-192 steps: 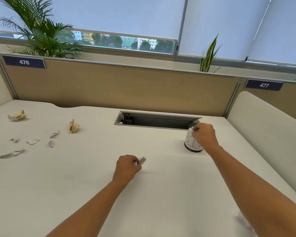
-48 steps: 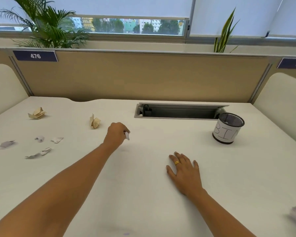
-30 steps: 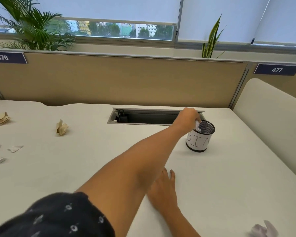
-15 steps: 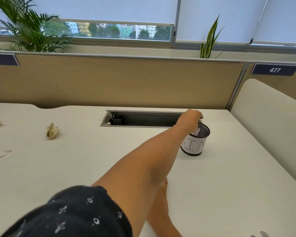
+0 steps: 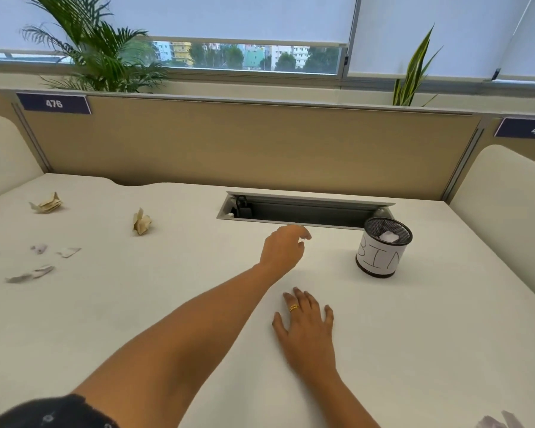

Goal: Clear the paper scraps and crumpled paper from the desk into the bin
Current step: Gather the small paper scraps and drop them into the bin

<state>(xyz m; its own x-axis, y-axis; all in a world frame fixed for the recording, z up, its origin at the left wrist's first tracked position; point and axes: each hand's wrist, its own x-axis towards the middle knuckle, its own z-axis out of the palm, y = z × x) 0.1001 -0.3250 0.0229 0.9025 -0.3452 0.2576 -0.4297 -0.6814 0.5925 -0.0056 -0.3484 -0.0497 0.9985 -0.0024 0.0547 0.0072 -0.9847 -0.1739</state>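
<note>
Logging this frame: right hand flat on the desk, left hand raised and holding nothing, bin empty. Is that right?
One thing is off: the bin is not empty. The head view shows a white paper scrap lying inside it. The rest stands: right hand flat on the desk, left hand raised and holding nothing.

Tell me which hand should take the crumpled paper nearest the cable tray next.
Left. The left hand is raised, looks empty and is nearer that crumpled paper; the right hand lies flat on the desk, farther away.
</note>
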